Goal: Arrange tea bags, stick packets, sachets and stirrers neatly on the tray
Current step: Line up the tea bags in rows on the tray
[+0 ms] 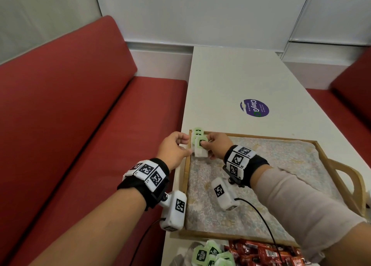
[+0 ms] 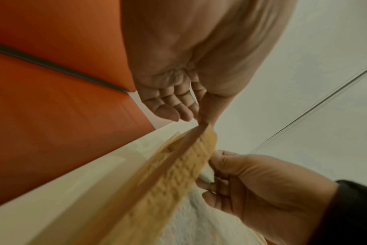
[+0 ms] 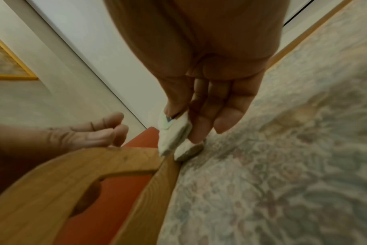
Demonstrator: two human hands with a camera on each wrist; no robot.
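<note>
A wooden tray (image 1: pixel 251 136) lined with a floral cloth (image 1: pixel 261 165) lies on the white table. Two or three tea bags with green tags (image 1: pixel 197 132) stand in a row in its far left corner. My right hand (image 1: pixel 203 144) pinches another white tea bag (image 1: pixel 200 151) right beside them; the right wrist view shows thumb and fingers on this tea bag (image 3: pixel 172 137), just above the cloth. My left hand (image 1: pixel 180 143) hovers at the tray's left rim (image 2: pixel 178 165), fingers loosely curled and holding nothing. Loose green-tagged tea bags (image 1: pixel 208 253) and red sachets (image 1: pixel 261 251) lie in front of the tray.
A red bench (image 1: pixel 80 125) runs along the table's left side. A purple round sticker (image 1: pixel 254 108) is on the table (image 1: pixel 230 80) beyond the tray. The tray's right handle (image 1: pixel 353 185) arches up at the table's right edge.
</note>
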